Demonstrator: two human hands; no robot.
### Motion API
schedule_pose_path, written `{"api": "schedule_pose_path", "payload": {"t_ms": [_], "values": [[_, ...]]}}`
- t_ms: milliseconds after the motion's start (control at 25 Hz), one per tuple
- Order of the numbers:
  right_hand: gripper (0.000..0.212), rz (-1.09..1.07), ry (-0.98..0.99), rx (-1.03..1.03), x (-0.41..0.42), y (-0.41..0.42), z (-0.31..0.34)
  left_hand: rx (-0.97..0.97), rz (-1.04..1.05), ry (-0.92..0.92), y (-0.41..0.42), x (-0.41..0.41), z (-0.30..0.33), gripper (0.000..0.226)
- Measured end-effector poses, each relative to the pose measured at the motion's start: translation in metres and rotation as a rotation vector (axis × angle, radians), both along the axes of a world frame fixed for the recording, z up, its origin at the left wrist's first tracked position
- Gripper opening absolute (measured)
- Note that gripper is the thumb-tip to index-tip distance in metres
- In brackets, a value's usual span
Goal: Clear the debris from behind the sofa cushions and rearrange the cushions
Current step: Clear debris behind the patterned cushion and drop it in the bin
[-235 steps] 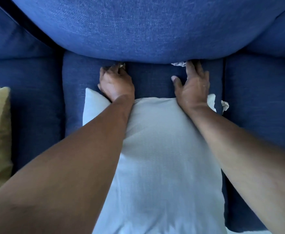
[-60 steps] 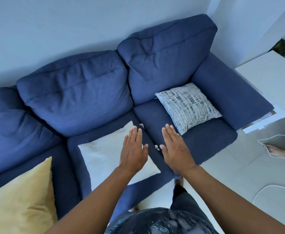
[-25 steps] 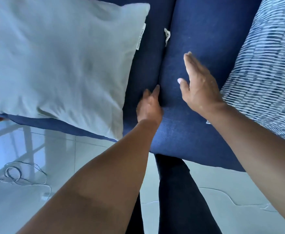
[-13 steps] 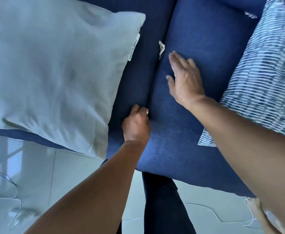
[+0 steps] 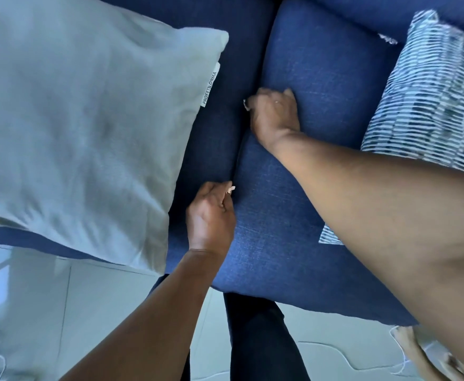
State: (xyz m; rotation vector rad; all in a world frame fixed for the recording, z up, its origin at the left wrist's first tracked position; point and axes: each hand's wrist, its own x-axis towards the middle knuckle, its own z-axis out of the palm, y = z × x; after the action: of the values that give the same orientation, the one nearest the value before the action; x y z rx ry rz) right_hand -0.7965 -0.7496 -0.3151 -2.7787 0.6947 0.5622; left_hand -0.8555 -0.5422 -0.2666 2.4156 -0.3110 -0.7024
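The blue sofa (image 5: 294,215) fills most of the view, with two seat cushions meeting at a dark seam that runs from the far middle toward the near edge. On the left seat lies a large white cushion (image 5: 82,127), its label facing the seam and its near corner hanging over the sofa's front edge. On the right seat, partly hidden behind the right forearm, lies a blue-and-white patterned cushion (image 5: 434,97). Below the sofa's edge is pale tiled floor (image 5: 88,312) with a thin cable (image 5: 343,356) trailing across it.

The right hand (image 5: 273,116) sits at the seam farther back, fingers curled, pinching a small pale scrap (image 5: 246,103) at their tips. The left hand (image 5: 211,215) rests at the seam nearer the front edge, fingers curled, gripping another small pale scrap (image 5: 230,189) between thumb and fingertips. A further white scrap (image 5: 387,39) lies at the far edge of the right seat, beside the patterned cushion's far corner.
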Motion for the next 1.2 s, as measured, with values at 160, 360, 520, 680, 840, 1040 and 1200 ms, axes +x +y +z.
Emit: {"api": "schedule_pose_path", "payload": {"t_ms": [160,360,520,680,840,1040,1200], "values": [[0.023,-0.189,-0.02,0.137,-0.019,0.023,0.026,-0.02,-0.037,-0.019,-0.001,0.008,0.027,0.025],[0.019,-0.369,-0.158,0.231,-0.064,0.052,0.083,-0.039,-0.063,-0.05,0.012,0.013,0.076,0.024],[0.026,-0.471,-0.37,0.27,-0.093,0.076,0.155,-0.06,-0.103,-0.099,0.026,0.025,0.132,0.022],[0.027,-0.478,-0.516,0.29,-0.1,0.097,0.224,-0.097,-0.155,-0.203,0.039,0.044,0.188,0.02],[0.025,-0.424,-0.596,0.287,-0.101,0.114,0.281,-0.122,-0.126,-0.334,0.057,0.057,0.237,0.018],[0.018,-0.151,-0.789,0.314,-0.097,0.14,0.332,-0.09,0.042,-0.431,0.099,0.043,0.287,0.018],[0.024,0.056,-0.862,0.367,-0.09,0.164,0.357,-0.035,0.227,-0.467,0.147,0.015,0.315,0.02]]}}
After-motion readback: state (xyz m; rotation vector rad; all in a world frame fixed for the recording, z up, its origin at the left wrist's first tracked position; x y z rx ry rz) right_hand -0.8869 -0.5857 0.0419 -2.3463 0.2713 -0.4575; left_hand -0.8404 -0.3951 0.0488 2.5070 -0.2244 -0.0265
